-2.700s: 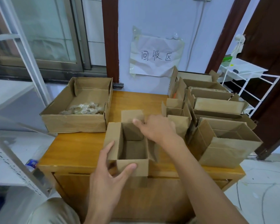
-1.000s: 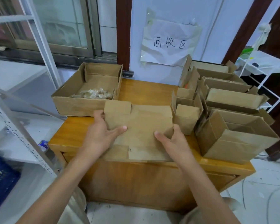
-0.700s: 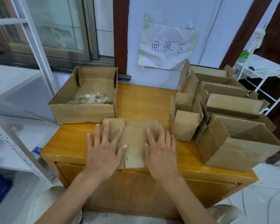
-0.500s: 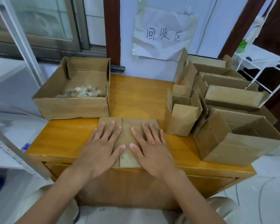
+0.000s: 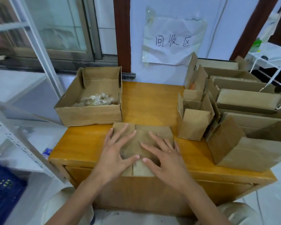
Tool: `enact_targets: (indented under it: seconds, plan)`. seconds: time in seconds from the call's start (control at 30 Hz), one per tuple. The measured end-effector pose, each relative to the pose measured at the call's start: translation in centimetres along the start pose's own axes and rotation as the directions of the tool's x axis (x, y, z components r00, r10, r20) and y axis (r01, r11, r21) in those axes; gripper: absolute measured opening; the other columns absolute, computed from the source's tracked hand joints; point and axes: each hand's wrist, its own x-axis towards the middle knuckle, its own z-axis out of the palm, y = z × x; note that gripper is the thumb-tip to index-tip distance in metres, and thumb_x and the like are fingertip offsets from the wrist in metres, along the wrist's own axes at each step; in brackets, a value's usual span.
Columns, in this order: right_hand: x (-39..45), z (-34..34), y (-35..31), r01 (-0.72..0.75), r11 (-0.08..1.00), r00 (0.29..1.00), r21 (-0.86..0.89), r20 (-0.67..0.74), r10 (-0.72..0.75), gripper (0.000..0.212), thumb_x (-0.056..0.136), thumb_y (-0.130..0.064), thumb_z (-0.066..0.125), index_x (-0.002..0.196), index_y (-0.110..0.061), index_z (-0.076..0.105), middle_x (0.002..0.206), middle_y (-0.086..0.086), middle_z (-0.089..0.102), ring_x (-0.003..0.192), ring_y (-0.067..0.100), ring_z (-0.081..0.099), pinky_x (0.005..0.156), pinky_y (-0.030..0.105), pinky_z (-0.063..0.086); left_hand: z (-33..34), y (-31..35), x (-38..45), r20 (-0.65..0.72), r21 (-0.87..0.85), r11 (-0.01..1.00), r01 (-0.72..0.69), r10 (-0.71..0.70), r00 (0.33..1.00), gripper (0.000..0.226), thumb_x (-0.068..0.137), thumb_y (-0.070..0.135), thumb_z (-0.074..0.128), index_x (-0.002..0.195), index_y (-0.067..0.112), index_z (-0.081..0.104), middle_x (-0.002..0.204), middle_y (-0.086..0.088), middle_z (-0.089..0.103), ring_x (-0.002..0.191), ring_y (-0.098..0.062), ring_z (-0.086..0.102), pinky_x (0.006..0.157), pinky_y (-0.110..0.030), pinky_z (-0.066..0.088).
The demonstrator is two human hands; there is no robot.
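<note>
The flattened cardboard box [image 5: 159, 129] lies at the near edge of the bench [image 5: 149, 101], its front flaps reaching the lip; both hands are on top of it. The left hand [image 5: 113, 155] is spread flat over the left half, palm down, fingers straight and fanned; the right hand [image 5: 167, 158] lies the same way over the right half, the two thumbs almost meeting in the middle; neither grasps anything, they simply press the sheet down.

From where I stand the card looks light, fairly stiff across its panels but springy at the creases; I would expect it to bow upward once the weight comes off, so the pressing seems meant to set the folds. It is dry, matt board, not slippery and not fragile, though a flap might tear at its slit if yanked. To lift it, the sensible hold seems a pinch on the two side edges, or fingertips slipped under the front flaps at the lip, since the flat face offers nothing to catch.

Behind and to the left a shallow open box [image 5: 88, 114] holds a heap of crumpled clear scraps; to the right a small upright box [image 5: 193, 125] stands just beside a crowd of larger open boxes [image 5: 250, 151]; a paper sign [image 5: 173, 41] is taped to the wall.
</note>
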Motion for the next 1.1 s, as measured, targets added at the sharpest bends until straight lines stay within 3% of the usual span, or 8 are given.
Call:
enact_targets:
  seconds: [0.2, 0.47, 0.57, 0.7, 0.83, 0.97, 1.03, 1.1]
  plan:
    - [-1.4, -1.2, -0.4, 0.182, 0.962, 0.941, 0.204, -0.320, -0.110, 0.039, 0.097, -0.060, 0.056, 0.133, -0.051, 0.066, 0.172, -0.021, 0.015, 0.160, 0.011, 0.011, 0.120, 0.070, 0.021, -2.6, 2.6, -0.9, -0.226, -0.095, 0.992, -0.087, 0.063, 0.972, 0.079, 0.069, 0.058, 0.080, 0.142, 0.040, 0.057, 0.158, 0.030, 0.037, 0.157, -0.008, 0.015, 0.123, -0.036, 0.023]
    - [1.8, -11.7, -3.1, 0.356, 0.933, 0.781, 0.062, -0.568, -0.260, 0.037, 0.094, -0.050, 0.071, 0.129, -0.040, 0.072, 0.172, -0.004, 0.026, 0.161, 0.023, 0.015, 0.121, 0.069, 0.020, -11.8, 8.0, 3.0, -0.378, -0.073, 0.979, -0.189, 0.148, 0.914, 0.079, 0.068, 0.056, 0.083, 0.140, 0.034, 0.060, 0.153, 0.030, 0.044, 0.154, 0.005, 0.014, 0.118, -0.016, 0.013]
    - [5.3, -17.1, -2.9, 0.358, 0.934, 0.732, 0.002, -0.622, -0.279, 0.037, 0.091, -0.055, 0.070, 0.125, -0.043, 0.073, 0.170, -0.008, 0.028, 0.159, 0.018, 0.017, 0.126, 0.060, 0.016, -15.1, 10.6, 7.6, -0.432, -0.004, 0.966, -0.258, 0.231, 0.872, 0.080, 0.070, 0.059, 0.081, 0.142, 0.030, 0.060, 0.155, 0.024, 0.044, 0.155, 0.000, 0.014, 0.123, -0.027, 0.016]
    - [12.7, -23.5, -0.9, 0.300, 0.936, 0.733, 0.183, -0.673, -0.103, 0.023, 0.090, -0.047, 0.077, 0.114, -0.045, 0.078, 0.162, -0.017, 0.038, 0.152, 0.008, 0.026, 0.125, 0.051, 0.023, -17.6, 13.6, 17.2, -0.441, -0.024, 0.969, -0.245, 0.209, 0.873, 0.080, 0.073, 0.059, 0.082, 0.143, 0.029, 0.058, 0.157, 0.018, 0.045, 0.155, -0.008, 0.017, 0.128, -0.046, 0.017]
    - [20.4, -26.4, 2.9, 0.237, 0.855, 0.790, 0.462, -0.603, 0.107, 0.025, 0.090, -0.041, 0.079, 0.115, -0.036, 0.079, 0.155, -0.013, 0.048, 0.127, -0.017, 0.045, 0.109, 0.012, 0.032, -15.9, 13.4, 27.7, -0.353, 0.028, 0.967, -0.254, 0.247, 0.903, 0.081, 0.076, 0.052, 0.085, 0.145, 0.019, 0.057, 0.160, 0.004, 0.044, 0.157, -0.023, 0.016, 0.126, -0.038, 0.012]
    - [25.9, -23.8, 8.0, -0.045, 0.856, 0.848, 0.516, -0.433, 0.306, 0.017, 0.073, -0.067, 0.075, 0.088, -0.060, 0.075, 0.148, -0.006, 0.056, 0.136, 0.012, 0.053, 0.118, 0.040, 0.040, -10.5, 10.2, 35.6, -0.153, 0.106, 0.969, -0.223, 0.237, 0.959, 0.085, 0.075, 0.051, 0.087, 0.145, 0.015, 0.056, 0.163, -0.006, 0.038, 0.158, -0.029, 0.011, 0.128, -0.037, 0.006]
    - [27.6, -22.3, 9.3, -0.177, 0.880, 0.866, 0.441, -0.356, 0.352, 0.026, 0.070, -0.072, 0.073, 0.091, -0.058, 0.076, 0.145, -0.006, 0.060, 0.139, 0.016, 0.052, 0.117, 0.032, 0.034, -7.6, 8.1, 37.8, -0.068, 0.145, 0.973, -0.182, 0.193, 0.979, 0.084, 0.076, 0.053, 0.085, 0.145, 0.017, 0.054, 0.162, -0.006, 0.038, 0.157, -0.029, 0.012, 0.128, -0.038, 0.003]
    - [28.9, -20.6, 10.5, -0.233, 0.890, 0.897, 0.391, -0.266, 0.352, 0.033, 0.084, -0.052, 0.079, 0.114, -0.040, 0.078, 0.148, -0.002, 0.058, 0.141, 0.016, 0.047, 0.101, 0.020, 0.029, -4.4, 5.9, 38.6, 0.017, 0.183, 0.971, -0.156, 0.156, 0.988, 0.079, 0.082, 0.051, 0.082, 0.147, 0.019, 0.051, 0.161, -0.005, 0.037, 0.156, -0.029, 0.012, 0.127, -0.040, 0.001]
